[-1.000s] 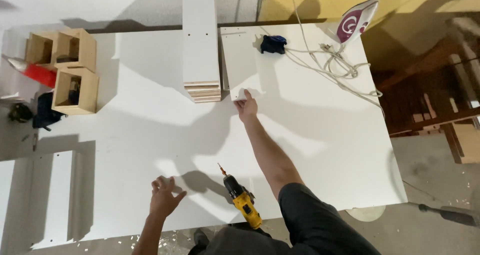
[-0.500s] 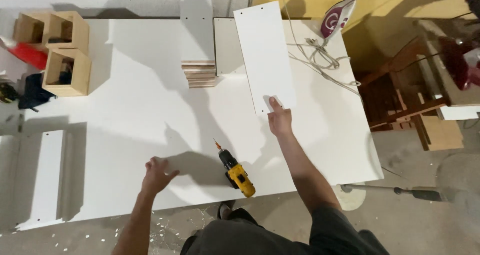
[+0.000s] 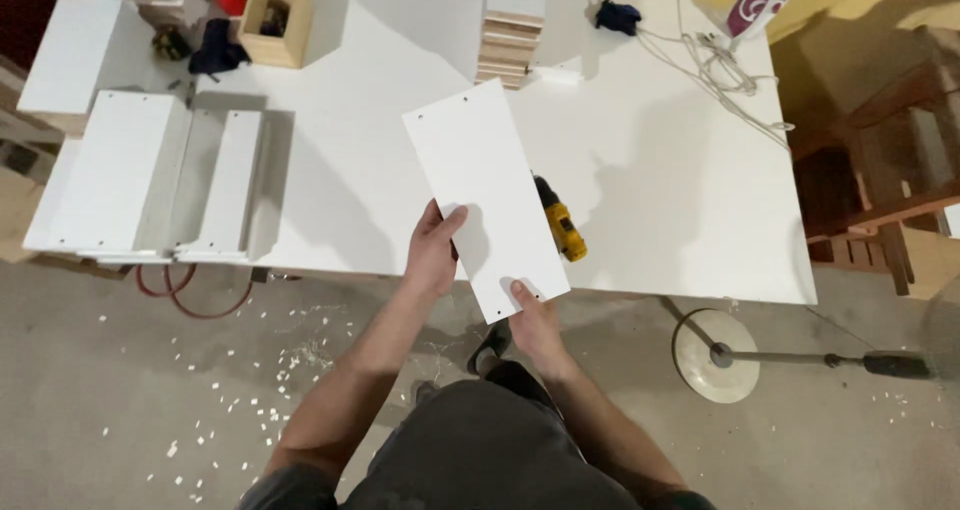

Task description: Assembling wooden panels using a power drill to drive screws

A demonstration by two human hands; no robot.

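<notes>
- Holding a white panel (image 3: 487, 195) in both hands above the near edge of the white worktable (image 3: 660, 190).
- Left hand (image 3: 432, 250) closed on the panel's left long edge, thumb on top; right hand (image 3: 530, 315) pinches the near corner.
- Panel tilts away, far end towards the stack of boards (image 3: 512, 30).
- Risk: the grip covers only the near end, so the far end could dip and strike the yellow drill (image 3: 560, 225) lying just beside and partly beneath it.
</notes>
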